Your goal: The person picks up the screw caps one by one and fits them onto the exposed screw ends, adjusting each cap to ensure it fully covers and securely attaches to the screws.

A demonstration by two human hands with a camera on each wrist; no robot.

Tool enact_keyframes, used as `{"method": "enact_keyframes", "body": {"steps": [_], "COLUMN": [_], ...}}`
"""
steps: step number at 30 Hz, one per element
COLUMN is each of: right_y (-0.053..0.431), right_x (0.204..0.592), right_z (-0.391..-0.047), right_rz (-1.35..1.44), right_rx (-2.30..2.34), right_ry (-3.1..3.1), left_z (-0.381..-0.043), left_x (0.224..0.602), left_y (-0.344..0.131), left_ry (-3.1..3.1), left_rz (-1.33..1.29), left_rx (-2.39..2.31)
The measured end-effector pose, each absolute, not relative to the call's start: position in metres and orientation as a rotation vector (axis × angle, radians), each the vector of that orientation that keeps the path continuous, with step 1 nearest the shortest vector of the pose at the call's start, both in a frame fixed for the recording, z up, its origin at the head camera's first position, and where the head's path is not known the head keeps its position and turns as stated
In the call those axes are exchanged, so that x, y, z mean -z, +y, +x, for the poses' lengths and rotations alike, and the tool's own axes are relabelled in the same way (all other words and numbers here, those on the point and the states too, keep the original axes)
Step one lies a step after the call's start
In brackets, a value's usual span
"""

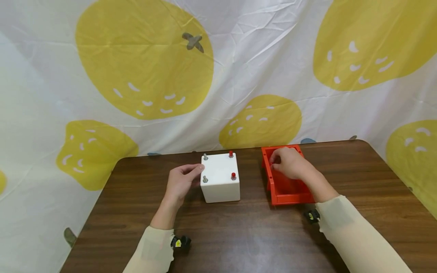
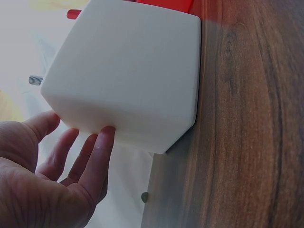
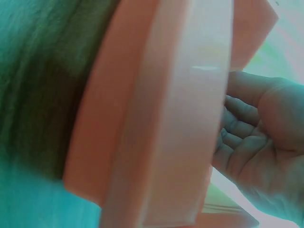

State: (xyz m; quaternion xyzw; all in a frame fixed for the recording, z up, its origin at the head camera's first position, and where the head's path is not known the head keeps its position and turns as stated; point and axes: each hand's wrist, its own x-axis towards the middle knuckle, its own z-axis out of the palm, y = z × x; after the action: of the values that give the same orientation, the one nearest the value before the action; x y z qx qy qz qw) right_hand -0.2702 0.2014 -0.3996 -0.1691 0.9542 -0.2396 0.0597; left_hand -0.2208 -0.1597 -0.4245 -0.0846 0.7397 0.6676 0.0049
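Note:
A white box (image 1: 221, 170) stands on the table, with metal threaded posts rising from the corners of its top. The two right posts carry red caps (image 1: 233, 176); the two left posts (image 1: 205, 179) are bare metal. My left hand (image 1: 181, 182) touches the box's left side with its fingertips, the thumb at the top edge. In the left wrist view those fingers (image 2: 97, 161) are extended against the box's side. My right hand (image 1: 290, 163) reaches into a red bin (image 1: 293, 199), fingers bent downward. In the right wrist view the bin's wall hides the fingertips, so any held piece cannot be made out.
The brown wooden table (image 1: 239, 235) extends around the box and bin. Behind it hangs a white cloth (image 1: 239, 68) with large yellow fruit prints. A dark wrist-worn device (image 1: 181, 242) sits at my left sleeve, another device (image 1: 312, 216) at my right.

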Motion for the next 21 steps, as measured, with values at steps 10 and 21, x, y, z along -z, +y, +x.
{"method": "enact_keyframes", "body": {"steps": [10,21], "right_y": [0.204,0.201], "right_x": [0.388,0.382], "right_z": [-0.265,-0.258], "right_rz": [-0.535,-0.526], "right_rx": [0.994,1.251], "right_ry": [2.935,2.873], "left_z": [-0.22,-0.221], "left_x": [0.424,0.424], "left_y": [-0.161,-0.161], "left_ry": [2.322,2.317], "left_rz": [-0.27,-0.272], "left_rx": [-2.086,-2.091]}}
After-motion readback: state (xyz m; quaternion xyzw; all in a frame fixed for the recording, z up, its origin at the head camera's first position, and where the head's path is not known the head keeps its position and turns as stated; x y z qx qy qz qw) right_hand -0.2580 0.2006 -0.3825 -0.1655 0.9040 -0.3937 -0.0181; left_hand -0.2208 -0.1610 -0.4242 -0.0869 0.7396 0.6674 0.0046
